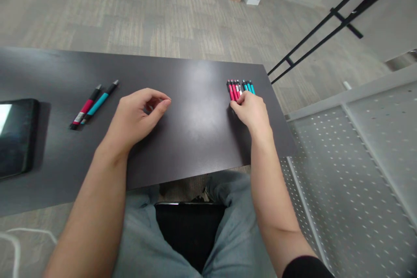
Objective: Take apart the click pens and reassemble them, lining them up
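My left hand (143, 113) hovers over the left-middle part of the dark table (195, 134). Its fingers are loosely curled with the thumb near the index finger, and it holds nothing. At the table's right end, my right hand (252, 110) has thumb and fingers closed at the near ends of a row of pens. Several red pens (233, 90) and several blue pens (250, 87) lie there side by side, black tips pointing away. A whitish stretch shows between the two colours. My fingers cover the near ends, so exactly which pen they grip is hidden.
A red pen (87, 106) and a blue pen (100, 102) lie slanted together at the left. A black device with a screen (19, 139) sits at the far left. A perforated grey panel (352, 173) and black metal bars (312, 34) stand past the table's right edge.
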The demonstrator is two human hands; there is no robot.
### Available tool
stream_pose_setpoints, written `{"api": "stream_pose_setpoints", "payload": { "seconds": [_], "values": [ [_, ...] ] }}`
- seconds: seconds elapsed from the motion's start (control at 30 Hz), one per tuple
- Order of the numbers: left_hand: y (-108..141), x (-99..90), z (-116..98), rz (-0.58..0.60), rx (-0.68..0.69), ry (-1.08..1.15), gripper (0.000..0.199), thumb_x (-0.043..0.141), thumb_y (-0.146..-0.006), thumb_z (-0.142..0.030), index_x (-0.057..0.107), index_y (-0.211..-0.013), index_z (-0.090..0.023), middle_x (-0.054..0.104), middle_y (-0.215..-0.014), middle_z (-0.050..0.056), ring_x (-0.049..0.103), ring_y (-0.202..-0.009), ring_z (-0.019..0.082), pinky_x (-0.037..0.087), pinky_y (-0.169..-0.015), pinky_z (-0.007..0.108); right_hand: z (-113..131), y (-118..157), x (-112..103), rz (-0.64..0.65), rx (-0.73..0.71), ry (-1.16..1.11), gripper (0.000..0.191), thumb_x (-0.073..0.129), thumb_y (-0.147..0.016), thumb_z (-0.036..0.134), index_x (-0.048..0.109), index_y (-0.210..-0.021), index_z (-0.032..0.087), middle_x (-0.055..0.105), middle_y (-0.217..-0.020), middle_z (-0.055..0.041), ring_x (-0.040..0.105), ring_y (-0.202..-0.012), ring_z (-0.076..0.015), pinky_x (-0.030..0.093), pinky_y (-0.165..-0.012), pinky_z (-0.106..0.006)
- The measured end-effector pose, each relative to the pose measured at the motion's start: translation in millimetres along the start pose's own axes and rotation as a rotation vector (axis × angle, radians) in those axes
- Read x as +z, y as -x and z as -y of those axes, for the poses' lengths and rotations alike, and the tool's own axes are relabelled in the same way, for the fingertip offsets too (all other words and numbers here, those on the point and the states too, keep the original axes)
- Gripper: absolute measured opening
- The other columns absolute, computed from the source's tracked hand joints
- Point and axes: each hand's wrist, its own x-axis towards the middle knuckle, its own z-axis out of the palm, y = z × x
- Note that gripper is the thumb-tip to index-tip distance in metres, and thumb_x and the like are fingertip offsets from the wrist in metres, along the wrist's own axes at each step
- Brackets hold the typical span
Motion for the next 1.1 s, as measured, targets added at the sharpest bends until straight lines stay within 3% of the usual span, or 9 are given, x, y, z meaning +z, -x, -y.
{"api": "stream_pose_setpoints", "payload": {
  "seconds": [0.17,0.27,0.37,0.5,0.6,0.83,0.93,1.03,1.1],
  "values": [
    [-4,-3.8,3,-0.066,-0.042,0.019,0.031,0.081,-0.114,-0.055,0.091,-0.121,-0.026,0.079,-0.092,0.003,0.074,-0.084,0.024,0.059,-0.08,0.037,-6,-2,-3,-0.017,0.005,-0.032,0.041,0.09,-0.111,0.04,0.059,-0.086,0.031,0.079,-0.1,-0.006,0.071,-0.097,-0.0311,0.048,-0.091,-0.041],
    [-6,-23.2,18,-0.251,-0.072,-0.095,0.026,0.083,-0.115,-0.05,0.088,-0.125,-0.027,0.076,-0.096,0.003,0.073,-0.089,0.025,0.062,-0.09,0.041,-5,-3,-7,-0.093,-0.019,-0.109,0.044,0.094,-0.108,0.041,0.058,-0.084,0.033,0.069,-0.091,-0.0026,0.064,-0.092,-0.0299,0.046,-0.09,-0.044],
    [-2,-50.4,34,-0.356,-0.229,-0.325,0.018,0.086,-0.111,-0.036,0.089,-0.126,-0.027,0.081,-0.114,0.01,0.078,-0.103,0.032,0.066,-0.105,0.05,2,-1,-10,-0.121,-0.045,-0.218,0.044,0.097,-0.104,0.031,0.06,-0.08,0.032,0.067,-0.084,-0.0007,0.064,-0.085,-0.0275,0.048,-0.09,-0.045],
    [9,-68.0,37,-0.254,-0.524,-0.634,0.024,0.098,-0.106,-0.035,0.092,-0.127,-0.024,0.078,-0.152,0.027,0.073,-0.148,0.055,0.059,-0.131,0.073,14,4,-6,-0.117,-0.141,-0.35,0.04,0.097,-0.098,0.022,0.063,-0.078,0.031,0.062,-0.074,0.0011,0.061,-0.076,-0.0239,0.049,-0.088,-0.046],
    [12,-65.4,28,-0.119,-0.626,-0.688,0.027,0.098,-0.11,-0.035,0.089,-0.131,-0.02,0.072,-0.164,0.032,0.067,-0.158,0.059,0.055,-0.138,0.074,18,5,4,-0.089,-0.259,-0.403,0.03,0.091,-0.099,0.029,0.065,-0.084,0.032,0.06,-0.074,0.001,0.057,-0.074,-0.0248,0.047,-0.083,-0.046],
    [8,-60.7,17,-0.062,-0.572,-0.682,0.012,0.088,-0.118,-0.031,0.083,-0.111,-0.023,0.074,-0.167,0.029,0.066,-0.16,0.057,0.053,-0.135,0.074,28,3,33,-0.068,-0.541,-0.517,0.027,0.083,-0.098,0.053,0.066,-0.091,0.033,0.054,-0.07,0.0016,0.051,-0.068,-0.0251,0.045,-0.074,-0.045],
    [5,-56.6,16,0.013,-0.445,-0.462,0.007,0.084,-0.119,-0.03,0.082,-0.113,-0.027,0.086,-0.148,0.019,0.077,-0.146,0.047,0.057,-0.129,0.067,40,13,49,-0.091,-0.768,-0.581,0.02,0.078,-0.11,0.048,0.069,-0.098,0.034,0.058,-0.076,-0.0003,0.053,-0.069,-0.0266,0.053,-0.075,-0.048],
    [2,-43.8,9,0.1,-0.328,-0.095,0.015,0.082,-0.117,-0.042,0.077,-0.114,-0.028,0.091,-0.116,0.008,0.083,-0.111,0.033,0.063,-0.109,0.05,54,27,66,-0.228,-1.011,-0.583,0.013,0.074,-0.115,0.036,0.08,-0.125,0.03,0.072,-0.1,-0.0055,0.069,-0.084,-0.0287,0.068,-0.088,-0.051],
    [2,-31.0,1,0.123,-0.257,0.081,0.024,0.083,-0.114,-0.05,0.075,-0.113,-0.028,0.091,-0.108,0.005,0.082,-0.1,0.028,0.062,-0.097,0.044,61,36,74,-0.26,-1.074,-0.524,0.035,0.073,-0.118,0.027,0.08,-0.152,0.029,0.081,-0.134,-0.0148,0.08,-0.111,-0.0325,0.073,-0.104,-0.054]
  ]
}}
